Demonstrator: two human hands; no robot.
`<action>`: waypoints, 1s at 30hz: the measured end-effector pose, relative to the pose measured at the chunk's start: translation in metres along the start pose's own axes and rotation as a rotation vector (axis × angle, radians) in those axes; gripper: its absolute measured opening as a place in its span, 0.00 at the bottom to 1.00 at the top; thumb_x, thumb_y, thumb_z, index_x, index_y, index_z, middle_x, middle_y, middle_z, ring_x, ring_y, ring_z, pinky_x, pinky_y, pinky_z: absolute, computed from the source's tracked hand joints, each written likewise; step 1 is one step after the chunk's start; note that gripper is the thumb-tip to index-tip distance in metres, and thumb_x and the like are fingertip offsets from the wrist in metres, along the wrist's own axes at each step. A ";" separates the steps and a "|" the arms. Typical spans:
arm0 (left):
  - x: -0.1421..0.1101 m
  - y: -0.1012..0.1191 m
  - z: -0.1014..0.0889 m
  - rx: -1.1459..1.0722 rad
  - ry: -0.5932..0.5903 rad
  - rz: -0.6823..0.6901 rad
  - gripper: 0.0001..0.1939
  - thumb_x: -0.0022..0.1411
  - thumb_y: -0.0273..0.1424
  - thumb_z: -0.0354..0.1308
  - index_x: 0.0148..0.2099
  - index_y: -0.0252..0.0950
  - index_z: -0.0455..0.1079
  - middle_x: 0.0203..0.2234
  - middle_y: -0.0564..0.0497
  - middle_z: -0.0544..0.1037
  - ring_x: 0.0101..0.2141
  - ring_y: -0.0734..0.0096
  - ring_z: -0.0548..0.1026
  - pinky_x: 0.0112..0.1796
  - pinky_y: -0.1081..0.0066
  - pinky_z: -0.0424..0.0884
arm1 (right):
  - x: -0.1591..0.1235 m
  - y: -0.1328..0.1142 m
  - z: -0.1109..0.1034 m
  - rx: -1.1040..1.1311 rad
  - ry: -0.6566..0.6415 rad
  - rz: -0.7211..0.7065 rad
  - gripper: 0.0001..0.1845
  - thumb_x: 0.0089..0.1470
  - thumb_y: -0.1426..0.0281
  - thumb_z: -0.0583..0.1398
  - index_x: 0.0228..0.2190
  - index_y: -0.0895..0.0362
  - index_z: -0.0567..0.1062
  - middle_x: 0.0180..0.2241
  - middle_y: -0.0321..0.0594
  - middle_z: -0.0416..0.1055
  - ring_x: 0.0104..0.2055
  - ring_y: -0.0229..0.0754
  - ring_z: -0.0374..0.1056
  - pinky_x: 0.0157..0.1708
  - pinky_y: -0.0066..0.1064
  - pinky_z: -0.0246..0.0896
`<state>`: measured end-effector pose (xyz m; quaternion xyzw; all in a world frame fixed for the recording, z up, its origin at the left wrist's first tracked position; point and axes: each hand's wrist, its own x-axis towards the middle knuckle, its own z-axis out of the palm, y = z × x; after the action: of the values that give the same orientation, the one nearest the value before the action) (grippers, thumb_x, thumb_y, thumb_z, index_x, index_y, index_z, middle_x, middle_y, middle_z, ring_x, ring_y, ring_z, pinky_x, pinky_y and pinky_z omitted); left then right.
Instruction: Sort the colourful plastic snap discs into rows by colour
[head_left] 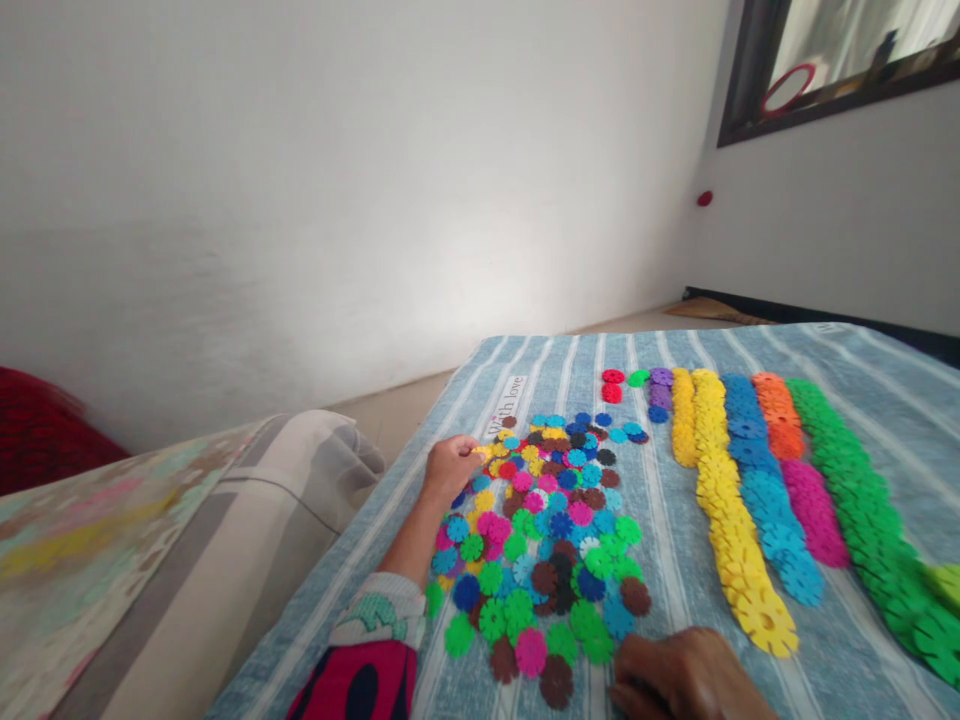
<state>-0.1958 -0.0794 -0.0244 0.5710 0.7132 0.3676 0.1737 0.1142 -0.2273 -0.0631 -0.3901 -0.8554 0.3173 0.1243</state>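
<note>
A loose heap of mixed coloured snowflake discs [551, 520] lies on a blue striped cloth [675, 590]. My left hand [448, 467] reaches to the heap's far left edge, fingers pinched on a yellow disc there. My right hand [686, 680] rests on the cloth at the heap's near right corner, fingers curled under; whether it holds anything is hidden. To the right lie sorted rows: yellow [724, 510], blue [765, 490], orange [776, 415], pink [814, 510], green [862, 500]. A few red [612, 385] and purple discs [661, 388] sit at the far end.
A folded grey and patterned mattress or cushion [225, 520] lies left of the cloth. A white wall stands behind, with bare floor [397, 400] between. A dark-framed window [825, 60] is at upper right. Something red [37, 425] sits at far left.
</note>
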 end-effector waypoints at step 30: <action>0.011 0.008 -0.002 0.132 0.001 0.000 0.06 0.40 0.28 0.61 0.25 0.37 0.69 0.21 0.53 0.76 0.27 0.67 0.74 0.29 0.73 0.67 | 0.003 -0.007 -0.008 0.011 0.069 -0.055 0.05 0.49 0.72 0.57 0.23 0.55 0.68 0.17 0.26 0.49 0.18 0.30 0.45 0.18 0.23 0.37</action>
<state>-0.1942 -0.0692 -0.0155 0.5812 0.7359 0.3200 0.1353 0.1116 -0.2250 -0.0520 -0.3764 -0.8593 0.3047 0.1646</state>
